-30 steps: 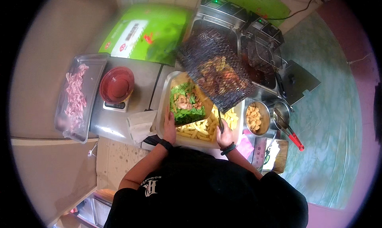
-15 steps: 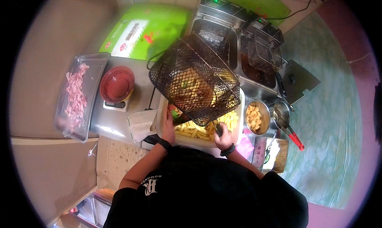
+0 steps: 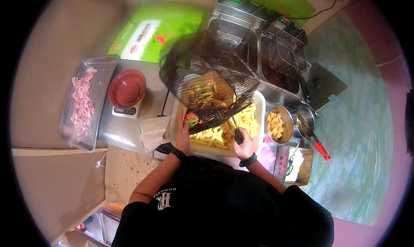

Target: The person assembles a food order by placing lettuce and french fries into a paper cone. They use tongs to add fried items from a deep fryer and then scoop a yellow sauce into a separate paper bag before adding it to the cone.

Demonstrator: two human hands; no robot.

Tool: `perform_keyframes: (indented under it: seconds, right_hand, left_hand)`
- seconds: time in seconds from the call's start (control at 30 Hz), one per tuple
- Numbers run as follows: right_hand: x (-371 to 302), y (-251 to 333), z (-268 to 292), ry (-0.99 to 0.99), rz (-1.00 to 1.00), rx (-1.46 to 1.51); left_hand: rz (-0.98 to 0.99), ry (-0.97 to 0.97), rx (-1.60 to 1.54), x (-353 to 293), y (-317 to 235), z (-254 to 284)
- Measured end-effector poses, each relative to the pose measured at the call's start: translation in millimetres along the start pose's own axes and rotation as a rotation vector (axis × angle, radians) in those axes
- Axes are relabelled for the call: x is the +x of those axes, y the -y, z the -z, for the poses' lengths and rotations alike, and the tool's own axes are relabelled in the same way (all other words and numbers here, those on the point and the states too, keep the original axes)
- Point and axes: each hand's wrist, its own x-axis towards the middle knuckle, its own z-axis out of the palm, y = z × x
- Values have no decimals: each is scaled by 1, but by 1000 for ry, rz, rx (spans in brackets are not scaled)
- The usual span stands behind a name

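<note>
Your right hand (image 3: 245,147) is wrapped round the handle (image 3: 237,136) of the mesh basket (image 3: 226,79), ahead-left of it; your left hand (image 3: 183,138), half-curled, grips the food box (image 3: 198,126) (mostly hidden) under the basket.

We see rough, dark metal mesh on the basket (image 3: 243,81), smooth black plastic on its handle (image 3: 238,137) and pale, smooth plastic on the tub (image 3: 261,109). Our counter (image 3: 150,81) is shiny metal, the bowl (image 3: 127,89) glossy, our shirt (image 3: 228,199) matt cloth.
</note>
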Motion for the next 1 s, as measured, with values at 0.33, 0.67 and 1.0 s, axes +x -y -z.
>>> perform_keyframes:
  seconds: [0.33, 0.67, 1.0]
  right_hand:
    - [100, 84, 62, 389, -338, 1116]
    - [218, 94, 63, 680, -650, 1916]
    - [249, 79, 34, 577, -752, 1853]
  left_hand:
    - [-72, 131, -100, -8, -33, -8]
    - [-94, 509, -425, -26, -92, -10]
    - [-80, 195, -147, -42, -98, -2]
